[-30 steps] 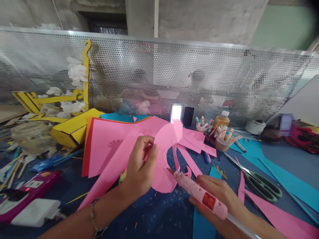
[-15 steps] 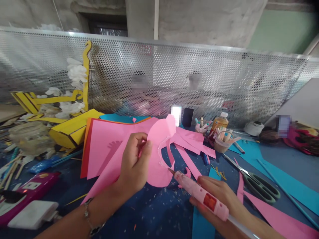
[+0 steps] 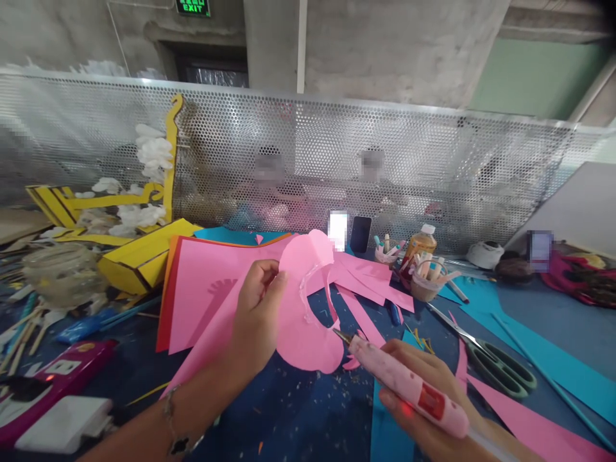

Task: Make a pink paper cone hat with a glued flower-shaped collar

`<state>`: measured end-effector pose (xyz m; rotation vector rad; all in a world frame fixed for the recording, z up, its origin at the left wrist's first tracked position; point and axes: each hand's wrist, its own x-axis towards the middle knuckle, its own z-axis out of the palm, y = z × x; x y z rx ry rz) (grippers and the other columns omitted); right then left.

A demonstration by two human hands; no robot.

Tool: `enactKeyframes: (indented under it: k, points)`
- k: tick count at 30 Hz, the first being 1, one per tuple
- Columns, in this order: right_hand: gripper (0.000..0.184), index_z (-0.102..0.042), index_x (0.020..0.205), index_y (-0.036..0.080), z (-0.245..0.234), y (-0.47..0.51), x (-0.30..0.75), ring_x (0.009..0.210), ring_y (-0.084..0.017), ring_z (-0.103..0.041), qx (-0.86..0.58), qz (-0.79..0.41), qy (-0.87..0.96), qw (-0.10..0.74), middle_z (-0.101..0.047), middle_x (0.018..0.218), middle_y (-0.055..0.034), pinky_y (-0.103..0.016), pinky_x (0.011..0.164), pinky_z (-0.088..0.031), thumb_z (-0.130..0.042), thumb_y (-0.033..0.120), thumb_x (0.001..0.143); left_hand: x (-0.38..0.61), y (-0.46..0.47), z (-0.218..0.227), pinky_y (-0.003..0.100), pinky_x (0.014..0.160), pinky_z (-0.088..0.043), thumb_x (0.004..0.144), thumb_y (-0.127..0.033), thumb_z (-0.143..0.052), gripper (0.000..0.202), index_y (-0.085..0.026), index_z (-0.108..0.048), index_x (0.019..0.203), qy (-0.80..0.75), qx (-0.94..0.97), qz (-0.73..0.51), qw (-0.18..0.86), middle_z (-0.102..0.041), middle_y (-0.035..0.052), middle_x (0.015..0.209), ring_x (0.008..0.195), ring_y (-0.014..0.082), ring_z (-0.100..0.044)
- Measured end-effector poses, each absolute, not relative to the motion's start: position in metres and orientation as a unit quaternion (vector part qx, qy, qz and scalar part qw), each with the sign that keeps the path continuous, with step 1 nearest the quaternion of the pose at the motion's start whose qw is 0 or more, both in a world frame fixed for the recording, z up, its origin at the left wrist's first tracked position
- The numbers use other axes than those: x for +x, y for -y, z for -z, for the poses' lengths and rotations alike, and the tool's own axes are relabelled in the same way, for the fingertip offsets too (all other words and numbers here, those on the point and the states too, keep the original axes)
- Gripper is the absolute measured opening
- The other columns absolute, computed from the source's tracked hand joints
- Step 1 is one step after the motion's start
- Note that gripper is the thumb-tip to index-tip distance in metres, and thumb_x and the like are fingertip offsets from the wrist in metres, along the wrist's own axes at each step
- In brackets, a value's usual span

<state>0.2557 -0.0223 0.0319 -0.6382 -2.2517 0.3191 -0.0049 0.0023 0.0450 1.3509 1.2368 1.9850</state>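
My left hand (image 3: pixel 255 321) pinches the left edge of a pink paper cutout (image 3: pixel 301 337) with a scalloped outline and a hole in its middle. A whitish line of glue runs along the hole's left side. In my right hand (image 3: pixel 418 385) is a pink hot glue gun (image 3: pixel 385 372), shaped like a thick pen, with a clear glue stick (image 3: pixel 486 446) coming out of its back end. Its metal nozzle points at the cutout's lower right, close to the hole's rim; I cannot tell whether they touch. Pink paper sheets (image 3: pixel 202 289) lie behind my left hand.
Scissors (image 3: pixel 500 366) and blue paper (image 3: pixel 577 366) lie at the right. Baskets of markers (image 3: pixel 426 282), a bottle (image 3: pixel 421 244) and a phone (image 3: pixel 360 234) stand behind. At left are a glass jar (image 3: pixel 62 269), a yellow box (image 3: pixel 144 256) and a magenta device (image 3: pixel 72 366). A perforated metal screen (image 3: pixel 212 160) backs the table.
The glue gun's nozzle has moved right, slightly away from the cutout's rim. The cutout has turned a little to face me more, still in my left hand. The view has tilted up.
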Motion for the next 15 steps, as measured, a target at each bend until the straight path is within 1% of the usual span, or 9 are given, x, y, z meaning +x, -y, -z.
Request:
enactKeyframes:
  k: [2, 5, 7, 11, 13, 15]
  points:
    - [0.005, -0.057, 0.091, 0.024, -0.031, 0.017, 0.256, 0.071, -0.019, -0.067, -0.206, -0.135, 0.898, 0.365, -0.065, 0.078, -0.0036, -0.028, 0.063, -0.056, -0.056, 0.022, 0.096, -0.004, -0.004, -0.045, 0.029, 0.075, -0.046, 0.093, -0.039, -0.065, 0.019, -0.020, -0.062, 0.095, -0.450, 0.454, -0.723, 0.261, -0.061, 0.0006, 0.087, 0.082, 0.0169, -0.054]
    - [0.006, -0.058, 0.097, 0.023, -0.027, 0.010, 0.257, 0.070, -0.018, -0.066, -0.166, -0.134, 0.909, 0.358, -0.067, 0.082, -0.0053, -0.028, 0.062, -0.054, -0.057, 0.019, 0.093, -0.003, -0.003, -0.047, 0.027, 0.070, -0.046, 0.087, -0.042, -0.070, 0.023, -0.021, -0.063, 0.093, -0.454, 0.399, -0.730, 0.318, -0.061, 0.0006, 0.087, 0.082, 0.0176, -0.055]
    - [0.008, -0.059, 0.101, 0.022, -0.023, 0.007, 0.257, 0.071, -0.019, -0.066, -0.157, -0.127, 0.913, 0.355, -0.069, 0.084, -0.0068, -0.029, 0.062, -0.054, -0.057, 0.020, 0.093, -0.002, -0.002, -0.049, 0.025, 0.066, -0.047, 0.084, -0.042, -0.073, 0.024, -0.021, -0.063, 0.093, -0.449, 0.365, -0.731, 0.361, -0.061, 0.0000, 0.085, 0.080, 0.0173, -0.056]
    - [0.004, -0.059, 0.095, 0.023, -0.024, 0.008, 0.256, 0.068, -0.019, -0.064, -0.173, -0.124, 0.909, 0.358, -0.067, 0.081, -0.0062, -0.029, 0.058, -0.051, -0.056, 0.021, 0.094, -0.003, -0.002, -0.054, 0.023, 0.062, -0.048, 0.076, -0.038, -0.079, 0.029, -0.022, -0.062, 0.092, -0.412, 0.312, -0.732, 0.444, -0.061, -0.0016, 0.081, 0.072, 0.0148, -0.058]
    - [0.006, -0.061, 0.093, 0.023, -0.032, 0.009, 0.257, 0.071, -0.018, -0.064, -0.199, -0.145, 0.902, 0.356, -0.067, 0.083, -0.0059, -0.029, 0.062, -0.051, -0.055, 0.021, 0.096, -0.007, -0.005, -0.055, 0.023, 0.062, -0.050, 0.071, -0.038, -0.082, 0.033, -0.021, -0.062, 0.092, -0.398, 0.285, -0.736, 0.468, -0.063, -0.0016, 0.081, 0.070, 0.0141, -0.059]
    - [0.012, -0.063, 0.090, 0.023, -0.044, 0.007, 0.263, 0.070, -0.018, -0.062, -0.226, -0.170, 0.884, 0.372, -0.066, 0.083, -0.0052, -0.029, 0.064, -0.051, -0.056, 0.027, 0.098, -0.011, -0.009, -0.055, 0.024, 0.062, -0.051, 0.069, -0.038, -0.083, 0.036, -0.021, -0.062, 0.093, -0.392, 0.268, -0.739, 0.478, -0.065, -0.0011, 0.083, 0.068, 0.0141, -0.061]
